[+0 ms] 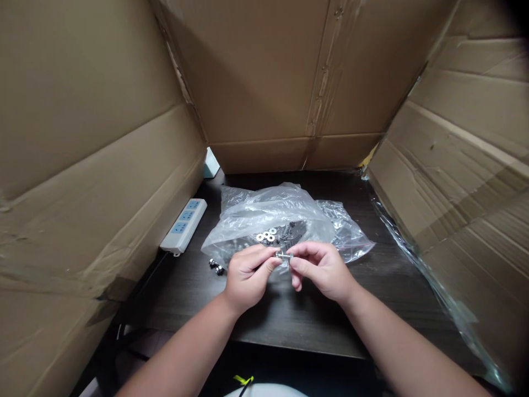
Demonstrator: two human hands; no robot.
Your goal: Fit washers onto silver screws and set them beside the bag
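Note:
A small metal bolt (284, 256) lies level between my two hands, just above the dark table. My left hand (250, 275) pinches its left end between thumb and forefinger. At the other end, the thumb and fingers of my right hand (320, 268) are closed on it too. My fingertips cover both ends, so I cannot tell whether a nut is on it. Just behind my hands, several washers (266, 235) sit at the mouth of a clear plastic bag (264, 207). Dark small parts lie beside them. A few shiny nuts or bolts (216, 267) rest left of my left hand.
A white power strip (184, 226) lies along the left cardboard wall (136, 160). Cardboard also rises at the back (264, 82) and on the right (463, 182). The dark table (306, 325) ends in front of me. A white object (211, 163) stands in the back left corner.

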